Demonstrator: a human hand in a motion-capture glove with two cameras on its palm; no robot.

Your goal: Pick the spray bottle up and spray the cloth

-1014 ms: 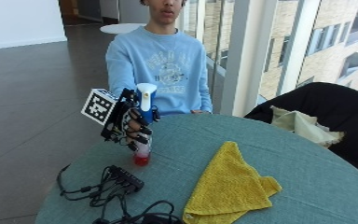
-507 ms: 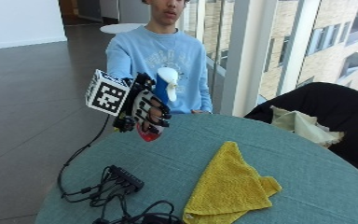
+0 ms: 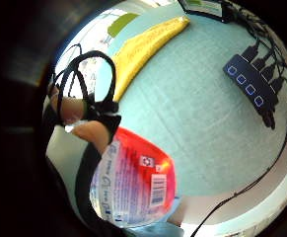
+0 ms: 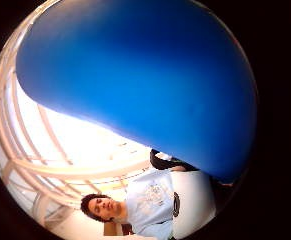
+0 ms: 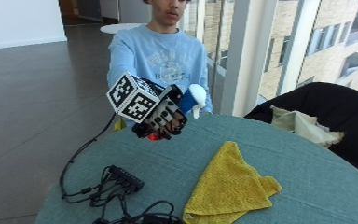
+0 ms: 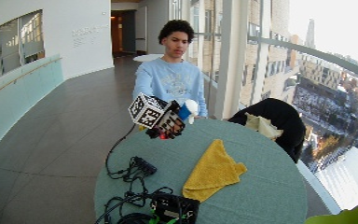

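**Spray bottle aloft over the bench, cloth flat below**

You hold the spray bottle (image 5: pixel 188 100) clear of the round teal bench (image 5: pixel 328 186), near the bench's edge on your side. Your gloved right hand (image 5: pixel 163 119), the grip, has its fingers curled round the bottle's body. The bottle is tilted, its white and blue head pointing up and out past your fingers and its red base showing just under the hand.

The yellow cloth (image 5: pixel 229 186) lies flat on the bench, folded to a rough triangle, well apart from the bottle and lower toward the camera. Bare bench surface lies between your hand and the cloth, and more stretches to the cloth's far side. A black hub with cables (image 5: pixel 124 178) sits near the bench edge, beside the cloth but not touching it.

Most of the bottle's body is hidden behind your glove in the outside view. The little finger side palm view shows its labelled red lower part (image 3: pixel 133 187) close against the palm, with the bench, cloth (image 3: pixel 143 44) and hub (image 3: pixel 249 84) beneath. The thumb side palm view is mostly filled by the bottle's blue head (image 4: pixel 145 80); the nozzle's aim cannot be made out.
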